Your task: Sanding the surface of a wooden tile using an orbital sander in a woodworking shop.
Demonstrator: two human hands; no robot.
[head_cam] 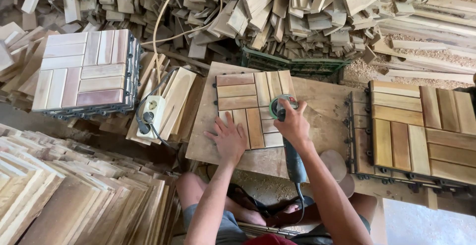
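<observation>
My right hand (292, 123) is closed around the body of the grinder (287, 131), its green-rimmed disc resting on the right side of the wood tile (248, 103). My left hand (229, 136) lies flat and open, fingers spread, pressing down on the tile's lower left corner; it grips nothing. The tile sits on the board (317, 101) that serves as my desk, just in front of my knees.

As I judge it, I am in the middle of sanding the tile's face, working the slats on the right half. The next pass calls for steady pressure from the left hand so the tile does not slide, and for keeping the disc level across the slat joints and away from my fingers.

The grinder's cord runs back between my legs; a socket block (153, 110) lies to the left on loose slats. A tile stack (84, 71) stands further left, another tile stack (421, 131) on my right, and scrap wood (277, 12) is heaped beyond.
</observation>
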